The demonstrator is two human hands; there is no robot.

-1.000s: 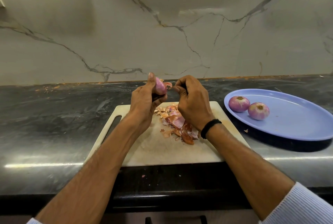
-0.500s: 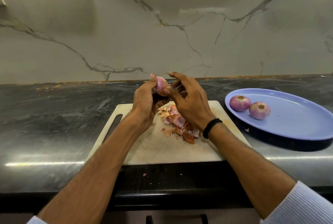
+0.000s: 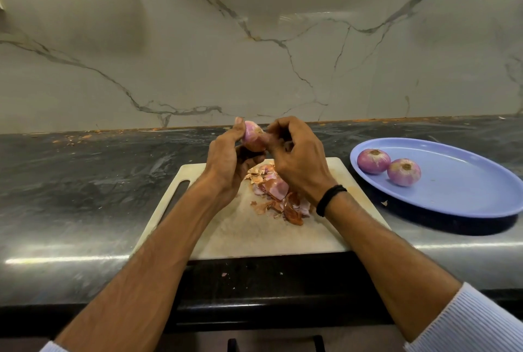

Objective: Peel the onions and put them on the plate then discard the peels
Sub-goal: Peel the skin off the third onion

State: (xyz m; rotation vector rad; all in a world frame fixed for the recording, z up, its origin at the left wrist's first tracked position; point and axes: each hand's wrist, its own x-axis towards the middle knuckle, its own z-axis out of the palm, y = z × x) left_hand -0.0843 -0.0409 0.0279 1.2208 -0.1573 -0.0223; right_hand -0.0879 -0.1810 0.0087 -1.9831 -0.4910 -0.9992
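A small pink onion (image 3: 252, 136) is held above the far edge of the white cutting board (image 3: 254, 235). My left hand (image 3: 227, 159) grips it from the left, thumb up along its side. My right hand (image 3: 297, 159) meets it from the right, fingertips curled and pinching at the onion's skin. A heap of brown and pink peels (image 3: 276, 193) lies on the board under my right hand. Two peeled onions (image 3: 373, 161) (image 3: 403, 172) sit side by side on the left part of the blue plate (image 3: 467, 193).
The board lies on a dark stone counter (image 3: 85, 182) with a marble wall behind. Small peel scraps (image 3: 70, 139) lie along the back edge at the left. One fleck (image 3: 384, 203) lies beside the plate. The counter's front edge runs just below the board.
My right hand's fingers, stretched over the onion half a second ago, have curled back into a pinch at its right side. The onion stays in my left hand, turned slightly.
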